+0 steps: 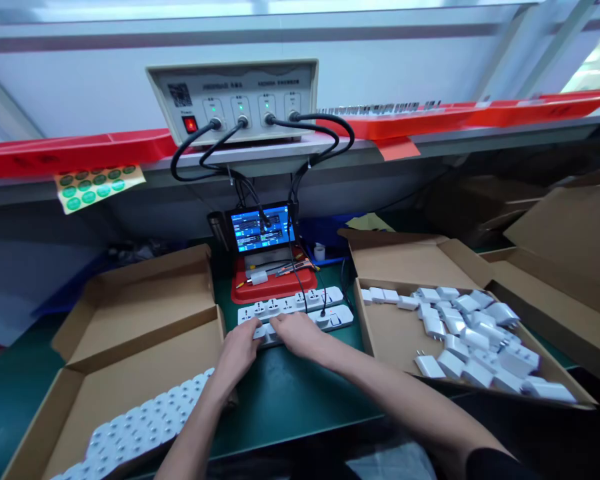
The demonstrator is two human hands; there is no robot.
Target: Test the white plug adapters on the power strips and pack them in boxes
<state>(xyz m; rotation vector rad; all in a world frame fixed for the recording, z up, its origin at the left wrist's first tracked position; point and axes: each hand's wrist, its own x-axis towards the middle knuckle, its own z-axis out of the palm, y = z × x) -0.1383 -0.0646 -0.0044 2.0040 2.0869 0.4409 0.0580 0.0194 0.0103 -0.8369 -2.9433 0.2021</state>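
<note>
Two white power strips [279,305] lie one behind the other on the green table. At the left end of the front strip [339,316], my left hand [240,347] is closed around a white charger [259,333]. Close beside it, my right hand [300,333] has its fingers curled down over another white charger [271,334] on the same strip; its fingertips are partly hidden. A black plug [323,315] with a cable sits toward that strip's right end.
An open carton [130,347] at left holds rows of white chargers [145,423]. Loose chargers [475,333] fill another carton [387,333] at right. Behind the strips stand a red tray [240,290] and a lit screen [263,229]. A cabled tester [240,100] rests on the shelf.
</note>
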